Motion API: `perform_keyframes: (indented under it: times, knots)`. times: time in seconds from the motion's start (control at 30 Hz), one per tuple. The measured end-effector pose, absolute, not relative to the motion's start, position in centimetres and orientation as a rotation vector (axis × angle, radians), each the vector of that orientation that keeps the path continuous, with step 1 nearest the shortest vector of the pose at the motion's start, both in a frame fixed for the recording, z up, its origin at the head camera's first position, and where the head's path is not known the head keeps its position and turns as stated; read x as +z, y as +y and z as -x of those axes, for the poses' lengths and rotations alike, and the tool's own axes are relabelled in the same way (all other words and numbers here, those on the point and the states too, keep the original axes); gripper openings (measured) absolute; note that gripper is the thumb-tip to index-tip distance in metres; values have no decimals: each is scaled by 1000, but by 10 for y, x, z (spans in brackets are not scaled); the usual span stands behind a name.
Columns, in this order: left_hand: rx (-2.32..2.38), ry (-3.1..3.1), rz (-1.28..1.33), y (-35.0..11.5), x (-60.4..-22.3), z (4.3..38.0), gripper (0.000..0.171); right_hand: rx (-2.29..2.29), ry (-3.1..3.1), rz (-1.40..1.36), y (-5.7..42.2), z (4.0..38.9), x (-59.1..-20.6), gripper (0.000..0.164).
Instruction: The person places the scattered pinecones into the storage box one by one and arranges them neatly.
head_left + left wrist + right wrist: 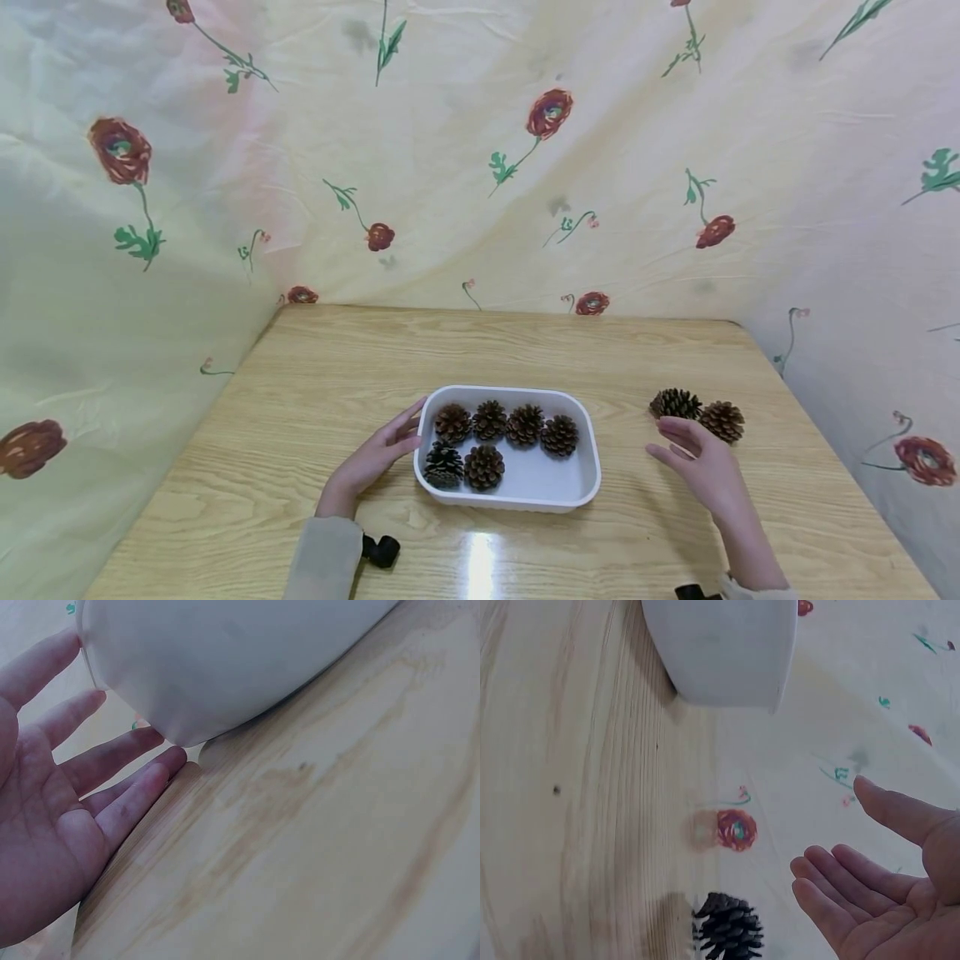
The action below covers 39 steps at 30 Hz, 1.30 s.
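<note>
A white rectangular tub (525, 497) sits on the table with several brown pine cones (483, 467) in it: a row along the back and two at the front left. Its front right part shows bare bottom. My left hand (377, 457) rests its spread fingertips against the tub's left end; the left wrist view shows the fingers nearly straight along the wall. To the right of the tub, my right hand (699, 467) hovers with relaxed fingers and holds nothing. Just beyond it lie two more pine cones, a darker one (677, 403) and a rounder brown one (722, 422).
The wooden table (337, 350) meets a floral cloth (450, 167) that hangs behind it and along both sides. Black wrist mounts (381, 551) show at both sleeves. Light glares off the table in front of the tub.
</note>
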<state>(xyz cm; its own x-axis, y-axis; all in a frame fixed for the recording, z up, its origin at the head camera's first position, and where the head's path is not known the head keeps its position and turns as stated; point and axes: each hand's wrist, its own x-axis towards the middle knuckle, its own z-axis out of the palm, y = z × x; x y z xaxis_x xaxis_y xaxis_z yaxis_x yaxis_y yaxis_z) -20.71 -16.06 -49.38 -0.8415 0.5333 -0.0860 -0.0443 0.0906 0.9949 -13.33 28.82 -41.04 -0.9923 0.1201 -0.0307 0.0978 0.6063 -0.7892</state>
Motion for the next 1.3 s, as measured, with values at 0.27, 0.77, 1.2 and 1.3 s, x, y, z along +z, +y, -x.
perform_keyframes:
  times: [0.27, 0.77, 1.2, 1.3]
  knots:
    - [1801, 1945, -480, -162, -494, 208, 66, 1337, -2793, 303, 306, 128, -413, 66]
    - [1809, 1940, -499, -162, -495, 209, 64, 1303, -2744, 632, 342, 139, -425, 75]
    - [1773, 1973, -489, -161, -496, 210, 65, 1415, -2524, 932, 362, 159, -427, 73]
    - [1771, 1979, -505, -161, -496, 210, 65, 1400, -2519, 941, 368, 163, -431, 74]
